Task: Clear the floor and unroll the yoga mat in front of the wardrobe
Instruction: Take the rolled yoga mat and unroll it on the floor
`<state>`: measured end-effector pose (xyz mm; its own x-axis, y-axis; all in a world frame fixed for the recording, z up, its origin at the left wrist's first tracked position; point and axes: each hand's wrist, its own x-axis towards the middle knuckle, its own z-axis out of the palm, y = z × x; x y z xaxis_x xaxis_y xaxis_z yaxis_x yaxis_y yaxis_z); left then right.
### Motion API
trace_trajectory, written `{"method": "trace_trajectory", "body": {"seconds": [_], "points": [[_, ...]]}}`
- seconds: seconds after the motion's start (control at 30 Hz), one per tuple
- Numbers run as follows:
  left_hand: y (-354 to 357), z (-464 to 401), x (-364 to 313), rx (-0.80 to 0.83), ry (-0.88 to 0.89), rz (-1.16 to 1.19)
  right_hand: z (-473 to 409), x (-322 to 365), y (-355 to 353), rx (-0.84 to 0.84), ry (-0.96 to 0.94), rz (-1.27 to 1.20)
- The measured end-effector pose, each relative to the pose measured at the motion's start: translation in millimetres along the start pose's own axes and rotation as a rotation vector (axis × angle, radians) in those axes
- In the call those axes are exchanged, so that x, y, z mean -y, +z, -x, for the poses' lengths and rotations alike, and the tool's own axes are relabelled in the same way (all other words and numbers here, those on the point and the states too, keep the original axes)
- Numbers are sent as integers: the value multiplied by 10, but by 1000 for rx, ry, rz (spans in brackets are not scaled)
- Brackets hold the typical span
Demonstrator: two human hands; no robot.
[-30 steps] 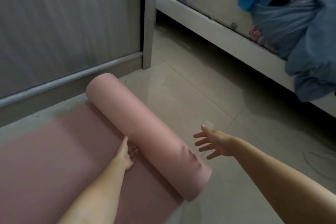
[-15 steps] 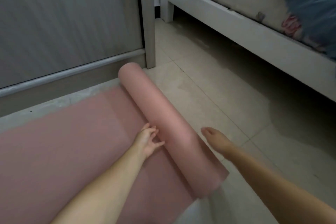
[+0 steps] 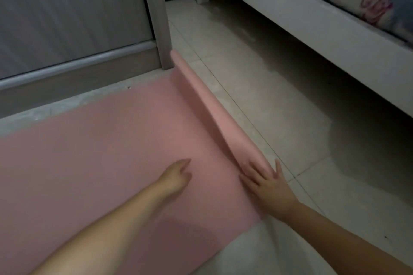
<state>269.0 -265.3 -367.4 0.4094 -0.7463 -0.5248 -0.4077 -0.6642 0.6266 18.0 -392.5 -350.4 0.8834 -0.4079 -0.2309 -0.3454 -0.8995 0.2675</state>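
A pink yoga mat (image 3: 107, 152) lies flat on the tiled floor along the base of the grey wardrobe (image 3: 67, 18). Only a thin curl (image 3: 207, 105) is left at its right end, reaching up to the wardrobe's corner post. My right hand (image 3: 266, 183) lies spread on the near end of that curl, fingers apart, pressing on it. My left hand (image 3: 174, 176) hovers low over the flat mat just left of it, fingers loosely together, holding nothing.
A white bed frame (image 3: 312, 29) with a flowered mattress (image 3: 375, 4) runs along the right, dark space beneath it. Pale floor tiles (image 3: 279, 118) lie between mat and bed. The wardrobe's metal rail (image 3: 73, 62) runs along its foot.
The roll has travelled right and shrunk from a thick cylinder to a thin curl. My right hand came from the floor onto the curl; my left hand let go of the roll.
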Motion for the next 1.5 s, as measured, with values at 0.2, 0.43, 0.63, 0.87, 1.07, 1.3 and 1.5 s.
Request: {"method": "trace_trajectory", "body": {"seconds": [0.2, 0.43, 0.63, 0.87, 1.07, 1.3, 1.5], "points": [[217, 79, 145, 181, 27, -581, -329, -712, 259, 323, 467, -41], [169, 94, 143, 232, 37, -664, -412, -1054, 375, 588, 442, -228], [-24, 95, 35, 262, 36, -652, -593, -787, -22, 670, 510, -46], [-508, 406, 196, -36, 58, -447, -904, 47, -741, 317, 389, -73], [-1184, 835, 692, -160, 8, -425, -1153, 1034, -1385, 310, 260, -116], [-2184, 1571, 670, -163, -73, -548, -1292, 1778, -2605, 334, 179, -82], [-3396, 2671, 34, -220, -148, -539, -1109, 2059, -4509, 312, 69, -70]]}}
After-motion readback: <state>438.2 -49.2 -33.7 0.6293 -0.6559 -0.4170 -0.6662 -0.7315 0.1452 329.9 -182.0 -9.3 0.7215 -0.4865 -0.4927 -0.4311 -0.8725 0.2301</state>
